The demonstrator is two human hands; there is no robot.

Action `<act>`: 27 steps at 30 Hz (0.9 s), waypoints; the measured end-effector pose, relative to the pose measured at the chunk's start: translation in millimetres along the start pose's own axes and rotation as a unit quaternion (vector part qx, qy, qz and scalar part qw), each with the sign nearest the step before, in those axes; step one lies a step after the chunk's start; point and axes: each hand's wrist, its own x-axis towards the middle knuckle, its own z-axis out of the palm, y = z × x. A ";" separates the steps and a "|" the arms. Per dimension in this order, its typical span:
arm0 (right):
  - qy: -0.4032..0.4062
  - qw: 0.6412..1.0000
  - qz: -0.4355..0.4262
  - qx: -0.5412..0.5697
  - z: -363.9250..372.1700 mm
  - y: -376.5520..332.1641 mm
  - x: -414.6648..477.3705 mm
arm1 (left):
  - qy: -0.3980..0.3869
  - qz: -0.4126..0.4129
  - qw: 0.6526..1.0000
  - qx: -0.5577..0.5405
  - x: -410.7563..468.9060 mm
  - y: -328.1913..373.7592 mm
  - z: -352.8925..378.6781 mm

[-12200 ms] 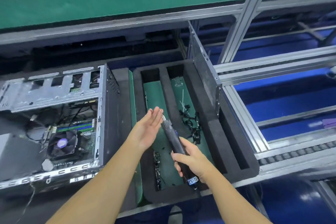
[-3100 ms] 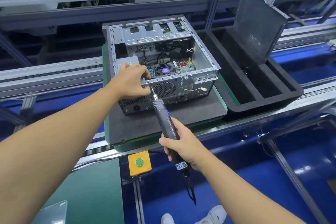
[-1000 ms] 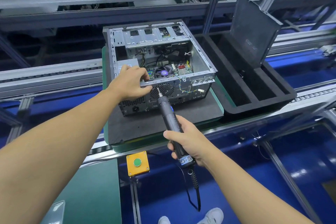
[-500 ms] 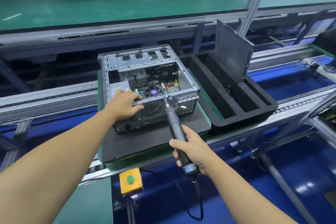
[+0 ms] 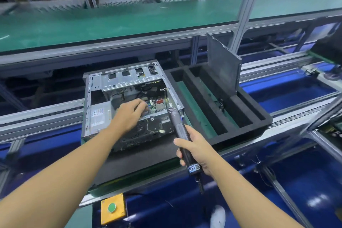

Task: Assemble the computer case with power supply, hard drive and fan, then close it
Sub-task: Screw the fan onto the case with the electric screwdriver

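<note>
The open metal computer case point(image 5: 96, 98) lies on a black foam mat point(image 5: 140, 161) on the conveyor, its open side up. A grey power supply point(image 5: 99, 114) sits in its near left corner, and the motherboard point(image 5: 157, 103) shows inside. My left hand point(image 5: 129, 114) reaches over the near rim into the case, fingers curled over the board; what they touch is hidden. My right hand point(image 5: 194, 150) grips a black electric screwdriver point(image 5: 179, 131), whose tip points at the case's near right corner.
A black foam tray point(image 5: 246, 131) with long slots sits right of the case, and the dark side panel point(image 5: 222, 65) stands upright in it. A yellow box with a green button point(image 5: 112, 208) is at the near edge. A green shelf point(image 5: 129, 20) runs behind.
My left hand left the case's near rim and moved right, into the case. The screwdriver tip shifted right toward the near right corner. The camera tilted up.
</note>
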 end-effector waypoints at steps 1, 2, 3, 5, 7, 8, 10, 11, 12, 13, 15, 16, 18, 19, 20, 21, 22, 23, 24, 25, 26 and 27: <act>0.000 1.000 -0.001 0.003 -10.2 -5.7 6.1 | 0.014 -0.015 0.999 -0.027 9.7 10.3 7.2; -0.001 1.000 -0.003 0.001 -21.9 -11.6 13.0 | 0.030 -0.024 0.998 -0.041 21.1 20.5 14.2; -0.002 1.000 -0.005 -0.003 -33.5 -16.9 20.3 | 0.045 -0.027 0.998 -0.040 32.5 30.0 20.4; -0.007 1.000 -0.008 -0.006 -56.9 -27.8 35.4 | 0.060 -0.029 0.997 -0.031 55.7 48.6 33.1; -0.017 1.000 -0.005 -0.005 -80.1 -38.4 50.0 | 0.058 -0.034 0.997 -0.037 78.4 66.2 48.1; -0.020 1.000 -0.003 -0.003 -91.8 -43.4 56.9 | 0.054 -0.033 0.997 -0.033 88.6 74.1 55.7; -0.024 1.000 0.006 0.001 -115.9 -51.6 69.3 | 0.040 -0.041 0.998 -0.027 108.3 88.4 70.6; -0.028 1.000 0.012 -0.001 -128.5 -54.9 75.6 | 0.029 -0.052 0.998 -0.030 117.5 94.0 78.6; -0.033 0.999 0.018 -0.003 -141.9 -57.3 82.0 | 0.015 -0.065 0.997 -0.037 126.1 99.7 86.9; -0.037 0.999 0.026 -0.004 -155.4 -58.6 88.4 | -0.003 -0.075 0.996 -0.046 133.7 104.8 95.7; -0.035 0.998 0.045 -0.008 -182.8 -59.6 100.9 | -0.050 -0.095 0.993 -0.057 147.2 113.9 114.2; -0.032 0.998 0.052 -0.011 -196.8 -58.9 107.3 | -0.078 -0.109 0.989 -0.059 152.9 117.7 124.5; -0.019 0.998 0.065 -0.014 -223.9 -54.2 120.0 | -0.128 -0.126 0.983 -0.050 160.5 121.5 146.7; -0.007 0.997 0.073 -0.014 -237.0 -50.4 125.8 | -0.149 -0.126 0.980 -0.043 162.8 121.8 158.3; 0.007 0.997 0.082 -0.014 -249.6 -45.6 131.7 | -0.172 -0.127 0.976 -0.041 164.2 121.5 169.8; 0.017 0.996 0.091 -0.017 -260.8 -39.5 136.9 | -0.202 -0.130 0.969 -0.047 164.9 120.8 181.6; 0.024 0.995 0.098 -0.024 -270.6 -33.2 141.5 | -0.234 -0.134 0.961 -0.051 164.7 119.2 193.2; 0.031 0.993 0.106 -0.032 -278.8 -27.1 145.4 | -0.261 -0.136 0.955 -0.042 164.7 115.8 204.4; 0.037 0.992 0.113 -0.037 -285.7 -21.4 148.8 | -0.279 -0.137 0.950 -0.019 164.6 111.2 214.7; 0.041 0.991 0.119 -0.039 -290.8 -16.3 151.6 | -0.287 -0.136 0.948 0.010 164.3 105.8 224.2; 0.042 0.990 0.125 -0.038 -294.7 -11.0 154.4 | -0.291 -0.131 0.947 0.043 163.8 100.1 232.9; 0.043 0.990 0.130 -0.037 -297.3 -5.5 157.0 | -0.295 -0.119 0.944 0.087 163.2 93.7 241.1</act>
